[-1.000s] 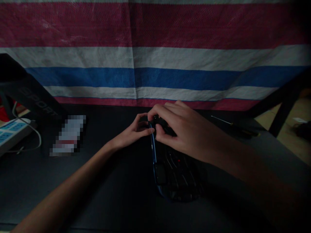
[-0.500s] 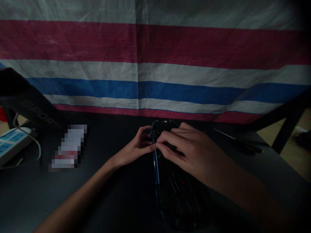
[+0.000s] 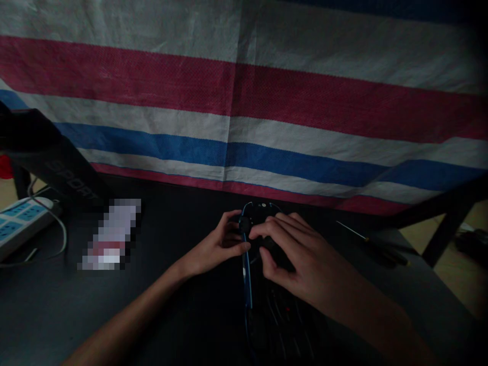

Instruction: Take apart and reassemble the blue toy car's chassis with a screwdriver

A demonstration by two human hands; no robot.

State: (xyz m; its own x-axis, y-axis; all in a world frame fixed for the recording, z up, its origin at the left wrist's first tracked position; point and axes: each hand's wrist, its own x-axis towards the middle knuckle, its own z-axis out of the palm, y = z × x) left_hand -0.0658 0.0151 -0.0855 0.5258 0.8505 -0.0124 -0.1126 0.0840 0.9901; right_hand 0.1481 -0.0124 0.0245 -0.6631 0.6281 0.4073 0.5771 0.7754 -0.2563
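Note:
What looks like a toy car (image 3: 247,284), with blue edges and a black underside turned up, lies lengthwise on the dark table. My left hand (image 3: 217,246) grips its far left side, thumb and fingers around the edge by a black wheel (image 3: 244,224). Over the far half of the car is my right hand (image 3: 292,244), its thumb and index finger apart and nothing visible between them. That hand covers much of the car's right side, and the near end fades into shadow.
A screwdriver (image 3: 381,248) lies to the right on the table (image 3: 171,315). At left are a white power strip (image 3: 23,218) with a cable, a black object marked SPORT (image 3: 72,178) and a blurred-out flat item (image 3: 114,229). Striped sheeting (image 3: 229,91) hangs behind.
The fingertips of my right hand, pinched together before, have spread apart. My left hand keeps its hold on the car. The whole view has tilted and shifted slightly.

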